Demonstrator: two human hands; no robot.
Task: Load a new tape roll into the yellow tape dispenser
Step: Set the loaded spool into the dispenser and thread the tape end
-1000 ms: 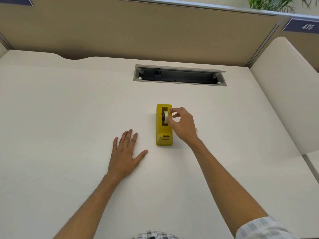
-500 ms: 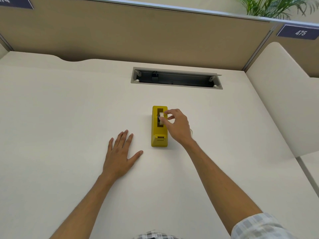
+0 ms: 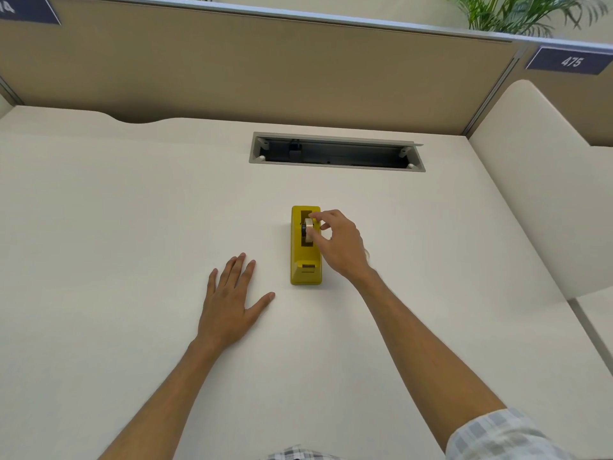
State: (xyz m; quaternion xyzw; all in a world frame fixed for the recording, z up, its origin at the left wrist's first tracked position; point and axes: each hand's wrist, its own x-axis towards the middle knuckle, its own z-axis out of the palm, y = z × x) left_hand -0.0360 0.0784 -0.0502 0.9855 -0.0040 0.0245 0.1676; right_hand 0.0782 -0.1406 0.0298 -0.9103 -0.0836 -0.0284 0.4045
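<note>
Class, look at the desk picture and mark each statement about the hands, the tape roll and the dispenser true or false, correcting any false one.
1. The right hand pinches the tape roll over the slot of the yellow dispenser. True.
2. The left hand steadies the dispenser. False: it lies flat on the desk, apart from the dispenser.
3. The dispenser lies on its side. False: it stands upright on its base.
4. An open cable tray sits in the desk beyond the dispenser. True.
5. The sign on the partition reads 475. True.
</note>
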